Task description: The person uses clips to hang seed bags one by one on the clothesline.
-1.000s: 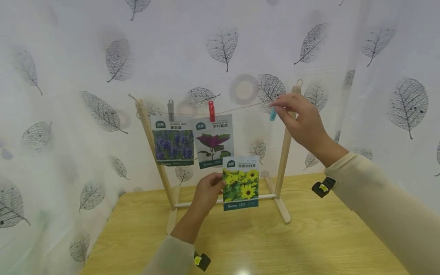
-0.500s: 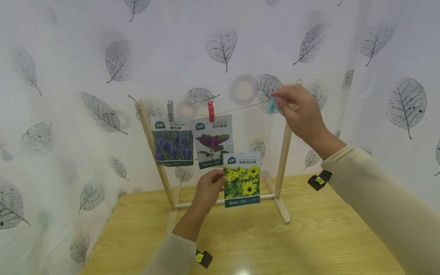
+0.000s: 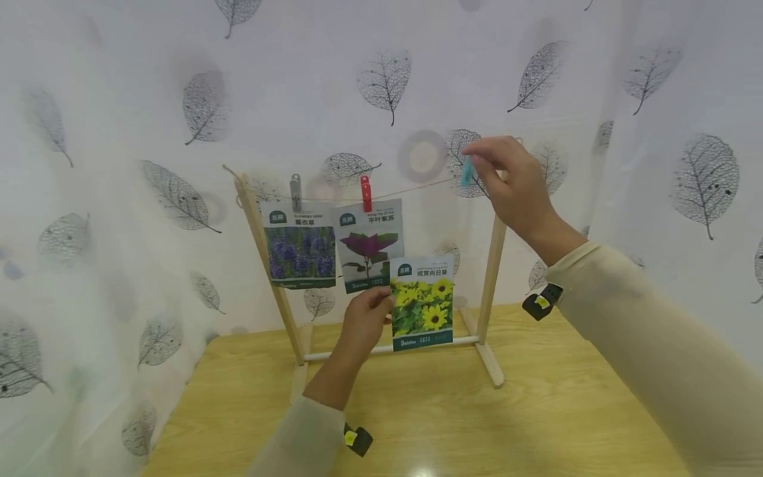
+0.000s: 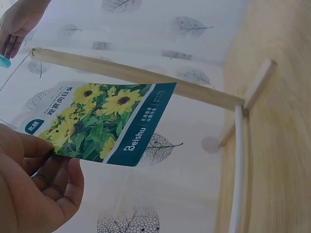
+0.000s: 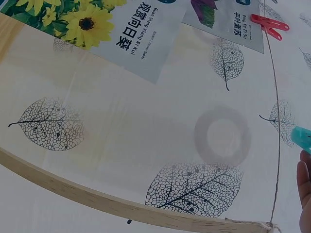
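Observation:
My left hand (image 3: 365, 324) pinches the left edge of a seed packet (image 3: 422, 305) with yellow sunflowers, held upright below the string. In the left wrist view, the thumb lies on the front of this packet (image 4: 102, 121). Up at the right, my right hand (image 3: 512, 189) pinches a light blue clothespin (image 3: 467, 171) near the string (image 3: 429, 187). The right wrist view shows only the tip of that clothespin (image 5: 302, 138) and part of the fingers, beside the string. Two packets hang from the string: a lavender one (image 3: 301, 248) and a purple-leaf one (image 3: 367, 242).
A grey clothespin (image 3: 295, 192) and a red clothespin (image 3: 366, 193) grip the hanging packets. The string runs between two wooden posts (image 3: 492, 278) joined low down by a white rod (image 3: 381, 349). The stand is on a wood-grain table (image 3: 417, 411), before a leaf-print curtain (image 3: 334, 79).
My left hand has raised the sunflower packet slightly and moved it a little right. My right hand has shifted slightly left and up with the blue clothespin. The hanging packets stay put.

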`<state>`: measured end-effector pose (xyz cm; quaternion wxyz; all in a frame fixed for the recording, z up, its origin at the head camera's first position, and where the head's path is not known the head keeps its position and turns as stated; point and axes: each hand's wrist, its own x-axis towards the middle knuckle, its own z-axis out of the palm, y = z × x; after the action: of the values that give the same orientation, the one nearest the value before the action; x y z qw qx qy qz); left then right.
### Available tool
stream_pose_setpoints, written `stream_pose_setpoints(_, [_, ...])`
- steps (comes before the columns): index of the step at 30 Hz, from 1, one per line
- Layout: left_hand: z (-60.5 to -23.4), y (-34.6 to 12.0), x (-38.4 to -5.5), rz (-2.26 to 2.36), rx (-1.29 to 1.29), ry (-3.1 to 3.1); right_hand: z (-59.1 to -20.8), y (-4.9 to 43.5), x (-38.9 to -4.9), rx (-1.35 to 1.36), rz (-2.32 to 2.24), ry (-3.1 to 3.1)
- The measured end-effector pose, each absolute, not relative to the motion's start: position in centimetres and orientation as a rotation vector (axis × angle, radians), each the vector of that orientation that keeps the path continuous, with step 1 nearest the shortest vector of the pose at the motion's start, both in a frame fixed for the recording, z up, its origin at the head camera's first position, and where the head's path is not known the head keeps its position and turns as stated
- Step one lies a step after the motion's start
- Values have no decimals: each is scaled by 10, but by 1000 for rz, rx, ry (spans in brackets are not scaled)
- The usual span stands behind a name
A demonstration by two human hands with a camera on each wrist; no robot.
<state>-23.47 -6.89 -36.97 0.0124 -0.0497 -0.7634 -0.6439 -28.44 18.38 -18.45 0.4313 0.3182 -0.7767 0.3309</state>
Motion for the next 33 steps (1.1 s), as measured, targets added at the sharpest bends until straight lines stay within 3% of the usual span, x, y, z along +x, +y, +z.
stream_pose_setpoints(33, [-366, -50, -247, -2006, -162, -2320, -176, 170, -300, 731, 957, -2068])
